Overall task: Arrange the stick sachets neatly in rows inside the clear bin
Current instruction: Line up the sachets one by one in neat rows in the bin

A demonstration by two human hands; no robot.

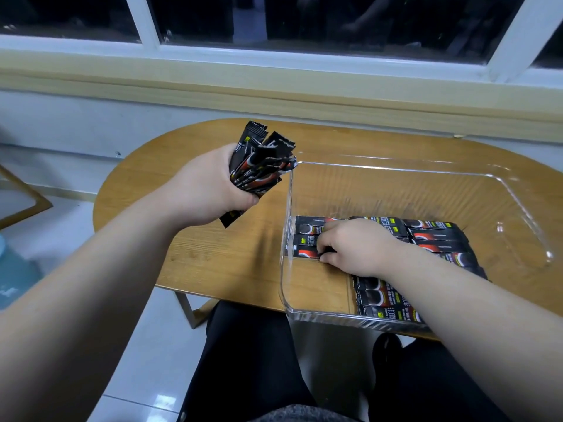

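A clear plastic bin (518, 190) stands on the right half of an oval wooden table (231, 257). Black stick sachets (438, 236) with red and white print lie flat in rows on its floor. My right hand (353, 248) reaches down inside the bin, its fingertips pinching a sachet (307, 252) at the left end of the rows. My left hand (204, 190) hovers left of the bin above the table, gripping a loose bundle of sachets (262, 166) that fans upward near the bin's far left corner.
The bin's near wall overhangs the table's front edge above my lap. A white windowsill and a dark window run behind the table. A wooden frame (24, 202) stands on the tiled floor at the left. The bin's far half holds no sachets.
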